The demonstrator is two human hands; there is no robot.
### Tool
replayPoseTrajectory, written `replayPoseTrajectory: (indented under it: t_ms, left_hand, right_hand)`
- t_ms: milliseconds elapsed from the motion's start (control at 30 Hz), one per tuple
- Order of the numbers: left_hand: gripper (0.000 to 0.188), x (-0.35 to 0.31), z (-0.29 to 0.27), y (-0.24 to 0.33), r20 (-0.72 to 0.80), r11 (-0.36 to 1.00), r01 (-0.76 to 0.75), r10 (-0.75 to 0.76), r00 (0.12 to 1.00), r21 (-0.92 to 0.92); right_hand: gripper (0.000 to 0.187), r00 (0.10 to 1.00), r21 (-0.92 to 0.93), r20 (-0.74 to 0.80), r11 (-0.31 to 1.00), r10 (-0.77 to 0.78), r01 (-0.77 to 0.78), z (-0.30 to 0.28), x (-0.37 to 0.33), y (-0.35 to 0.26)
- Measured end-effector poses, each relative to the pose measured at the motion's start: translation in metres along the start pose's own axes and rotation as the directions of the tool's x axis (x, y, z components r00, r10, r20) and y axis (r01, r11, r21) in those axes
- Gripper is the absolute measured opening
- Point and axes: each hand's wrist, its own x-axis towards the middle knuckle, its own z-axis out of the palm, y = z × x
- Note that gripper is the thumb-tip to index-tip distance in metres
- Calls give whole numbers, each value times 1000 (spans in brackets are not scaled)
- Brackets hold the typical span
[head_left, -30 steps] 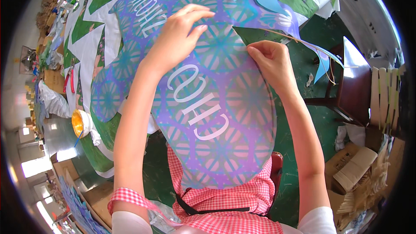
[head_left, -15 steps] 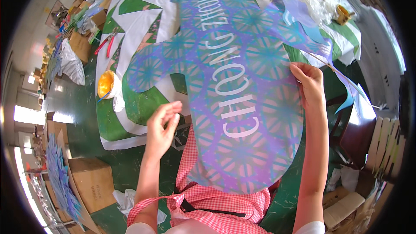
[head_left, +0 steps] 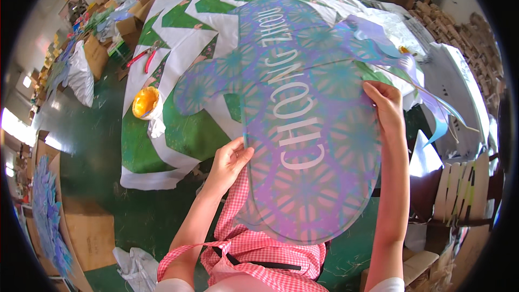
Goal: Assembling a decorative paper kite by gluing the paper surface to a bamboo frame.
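Since prev frame, left hand [head_left: 230, 158] is moving up to pinch the purple patterned sheet [head_left: 303, 130] w/ right hand [head_left: 385, 104] gripping the opposite edge, keeping it taut over lap & green-white cloth [head_left: 178, 130].

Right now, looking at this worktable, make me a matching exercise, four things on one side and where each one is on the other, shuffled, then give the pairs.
Things:
1. left hand
2. right hand
3. yellow bowl
4. red pliers

Places:
A. on the green and white sheet, beside white cloth
B. on the right edge of the purple kite
C. on the left edge of the purple kite
D. far left part of the table, near cardboard boxes

Pairs: 1-C, 2-B, 3-A, 4-D. The purple kite rests over the pink checked apron.
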Motion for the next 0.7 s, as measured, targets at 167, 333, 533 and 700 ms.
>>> replayPoseTrajectory:
  t_ms: [167,333,533,700]
  left_hand:
    - [21,-4,6,-4,-3,984,-54,54,999,-168]
    - [22,1,9,-10,58,974,-108,122,991,-197]
    - [18,6,22,34,2,968,-143,147,989,-205]
    - [20,17,4,89,19,966,-257,257,966,1]
  right_hand:
    - [22,1000,-84,14,996,-21,22,-1,-2,-7]
    - [24,997,-186,-9,980,-73,70,-12,1,-22]
    - [28,999,-163,22,986,-37,40,-26,22,-29]
    - [28,999,-3,-43,1000,-27,27,-23,28,11]
